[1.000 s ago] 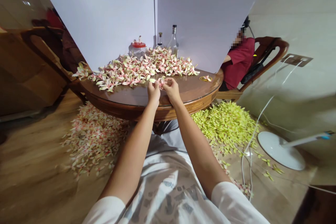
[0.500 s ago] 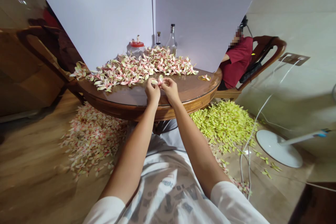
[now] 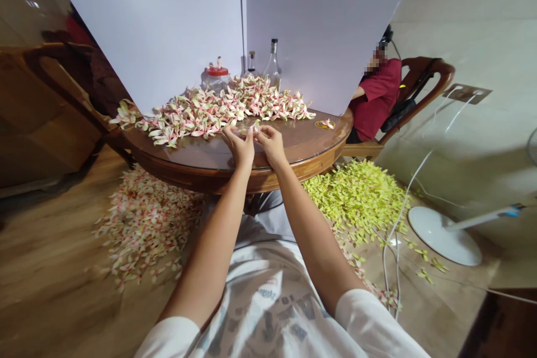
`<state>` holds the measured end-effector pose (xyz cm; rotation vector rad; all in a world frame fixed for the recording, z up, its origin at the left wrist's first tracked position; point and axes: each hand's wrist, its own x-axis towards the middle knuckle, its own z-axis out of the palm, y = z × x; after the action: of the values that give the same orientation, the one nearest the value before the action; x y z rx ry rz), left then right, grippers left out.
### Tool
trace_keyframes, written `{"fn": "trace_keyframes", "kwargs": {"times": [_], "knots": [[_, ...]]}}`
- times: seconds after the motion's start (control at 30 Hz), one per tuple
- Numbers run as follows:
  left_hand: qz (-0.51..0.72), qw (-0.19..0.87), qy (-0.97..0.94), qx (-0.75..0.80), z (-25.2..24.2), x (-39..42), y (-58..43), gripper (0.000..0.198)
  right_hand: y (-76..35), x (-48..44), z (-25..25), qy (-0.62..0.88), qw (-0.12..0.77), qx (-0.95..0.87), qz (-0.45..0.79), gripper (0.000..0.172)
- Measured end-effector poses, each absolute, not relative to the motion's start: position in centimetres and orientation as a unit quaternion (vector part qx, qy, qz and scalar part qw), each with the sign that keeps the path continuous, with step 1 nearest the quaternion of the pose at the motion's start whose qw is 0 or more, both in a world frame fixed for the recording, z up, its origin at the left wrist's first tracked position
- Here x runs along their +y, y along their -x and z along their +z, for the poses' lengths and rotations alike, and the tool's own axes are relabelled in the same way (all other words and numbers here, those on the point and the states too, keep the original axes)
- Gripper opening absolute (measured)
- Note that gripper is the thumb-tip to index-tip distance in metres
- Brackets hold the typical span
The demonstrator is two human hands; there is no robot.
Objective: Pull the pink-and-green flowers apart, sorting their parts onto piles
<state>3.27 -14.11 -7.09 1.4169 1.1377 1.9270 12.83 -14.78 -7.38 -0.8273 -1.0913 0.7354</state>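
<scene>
My left hand (image 3: 240, 148) is over the front of the round table, thumb and forefinger spread wide, with nothing clearly held in it. Its thumb tip is close to a small pink-and-white flower (image 3: 256, 125). Beside it, my right hand (image 3: 272, 144) pinches that flower between thumb and fingers; the fingers partly hide it. Just beyond both hands spreads a heap of pink and cream flowers (image 3: 201, 111) on the glass-topped table (image 3: 201, 155).
Behind the heap stand a red-lidded jar (image 3: 217, 79) and two glass bottles, against white boards (image 3: 176, 22). Rubber bands (image 3: 324, 125) lie at the right. Floor piles hold pink flowers (image 3: 151, 218) and yellow-green pieces (image 3: 356, 196). A person in red (image 3: 380, 98) sits right, near white cables (image 3: 396, 235).
My left thumb and forefinger have spread apart, the forefinger moving left away from the flower. My right hand stays pinched, and less of the flower shows.
</scene>
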Motion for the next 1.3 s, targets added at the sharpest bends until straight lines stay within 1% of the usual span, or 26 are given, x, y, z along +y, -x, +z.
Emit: {"fn": "trace_keyframes", "kwargs": {"times": [0.1, 0.23, 0.37, 0.57, 0.7, 0.8, 1.07, 1.17, 1.23, 1.3], "knots": [[0.692, 0.253, -0.528, 0.421, -7.2, -13.8, -3.2, 0.019, -12.8, -14.9, -7.3, 0.374, 0.709, -0.5, 0.329, 0.027], [0.67, 0.278, -0.549, 0.416, -7.4, -13.7, -3.4, 0.015, -12.9, -15.1, -7.1, 0.377, 0.708, -0.505, 0.319, 0.028], [0.662, 0.288, -0.545, 0.426, -7.3, -13.7, -3.3, 0.016, -12.9, -15.3, -7.1, 0.39, 0.706, -0.5, 0.314, 0.026], [0.676, 0.29, -0.506, 0.45, -7.3, -13.6, -3.4, 0.018, -12.7, -15.0, -7.5, 0.408, 0.718, -0.471, 0.31, 0.018], [0.701, 0.3, -0.459, 0.456, -7.8, -12.8, -3.2, 0.015, -13.0, -14.8, -7.6, 0.411, 0.743, -0.436, 0.3, 0.016], [0.723, 0.315, -0.414, 0.454, -8.0, -12.0, -3.0, 0.017, -13.3, -14.7, -7.6, 0.407, 0.77, -0.395, 0.292, 0.014], [0.757, 0.357, -0.345, 0.426, -8.3, -10.6, -2.7, 0.027, -14.6, -14.9, -7.3, 0.37, 0.824, -0.305, 0.3, 0.021], [0.754, 0.373, -0.375, 0.389, -8.1, -11.4, -2.6, 0.031, -15.1, -15.3, -7.4, 0.352, 0.841, -0.263, 0.316, 0.019], [0.74, 0.376, -0.432, 0.352, -7.8, -12.5, -2.8, 0.035, -14.8, -15.8, -7.5, 0.337, 0.844, -0.24, 0.342, 0.017], [0.711, 0.369, -0.51, 0.313, -7.5, -13.6, -3.2, 0.033, -14.0, -16.3, -7.5, 0.32, 0.84, -0.22, 0.379, 0.014]]}}
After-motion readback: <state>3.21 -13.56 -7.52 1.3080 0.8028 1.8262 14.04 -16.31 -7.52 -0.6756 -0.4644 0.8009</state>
